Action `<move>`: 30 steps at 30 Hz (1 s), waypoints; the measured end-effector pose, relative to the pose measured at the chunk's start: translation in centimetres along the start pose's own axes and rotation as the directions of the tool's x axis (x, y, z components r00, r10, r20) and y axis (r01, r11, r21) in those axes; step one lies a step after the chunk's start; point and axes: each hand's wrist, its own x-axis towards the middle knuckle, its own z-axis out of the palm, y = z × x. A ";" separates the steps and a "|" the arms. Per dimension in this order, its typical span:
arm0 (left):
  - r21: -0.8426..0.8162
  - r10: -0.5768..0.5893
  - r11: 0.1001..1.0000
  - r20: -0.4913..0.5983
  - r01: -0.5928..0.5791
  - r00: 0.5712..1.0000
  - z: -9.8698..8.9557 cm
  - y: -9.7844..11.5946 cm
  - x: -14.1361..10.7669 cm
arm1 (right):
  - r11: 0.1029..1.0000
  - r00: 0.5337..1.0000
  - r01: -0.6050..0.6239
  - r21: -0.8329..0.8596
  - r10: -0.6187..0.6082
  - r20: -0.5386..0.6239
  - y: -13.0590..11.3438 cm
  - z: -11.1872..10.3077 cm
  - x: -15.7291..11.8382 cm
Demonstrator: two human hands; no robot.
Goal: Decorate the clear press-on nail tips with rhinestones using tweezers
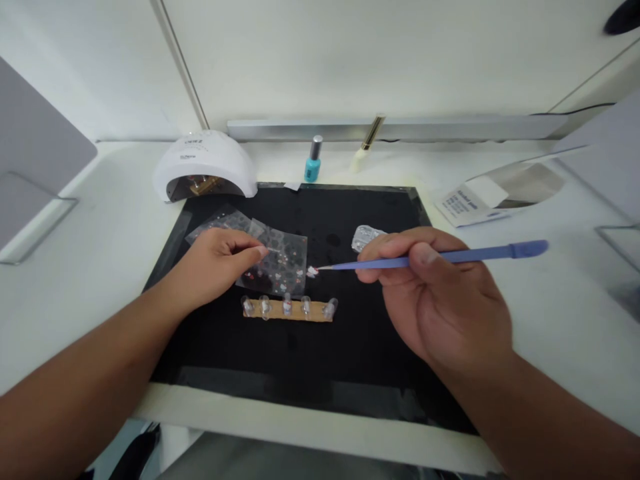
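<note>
My right hand (445,293) is closed round slim blue-purple tweezers (475,255), thumb on top. At their tip is a small white sticker (313,272) with a bit of red, just beyond the right edge of a clear sticker sheet (287,270). My left hand (217,267) rests on this sheet, thumb and forefinger pinched together on it; the other fingers are curled and partly hidden. In front of the sheet lies a cardboard strip (275,310) bearing several clear nail tips (306,307), with small white designs on some of them.
A black mat (300,353) covers the table's middle. Behind it stand a white nail lamp (213,157), a turquoise polish bottle (313,163) and a pale bottle with a gold cap (367,143). Crumpled silvery foil (367,236) lies near my right hand; an open carton (475,200) is at right.
</note>
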 end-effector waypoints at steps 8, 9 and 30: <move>0.092 -0.017 0.996 0.091 0.009 0.996 -1.1 0.1 -0.1 | 1.000 1.000 -0.002 -0.031 0.002 0.008 0.0 0.1 0.0; 0.103 -0.026 0.995 0.114 0.014 0.993 -1.2 0.2 -0.1 | 1.000 1.000 -0.008 -0.028 0.008 0.009 0.0 0.1 0.1; 0.199 0.049 0.975 0.223 -0.095 0.974 -1.8 0.3 -0.2 | 0.997 1.000 -0.012 -0.077 0.013 0.005 0.5 0.2 0.2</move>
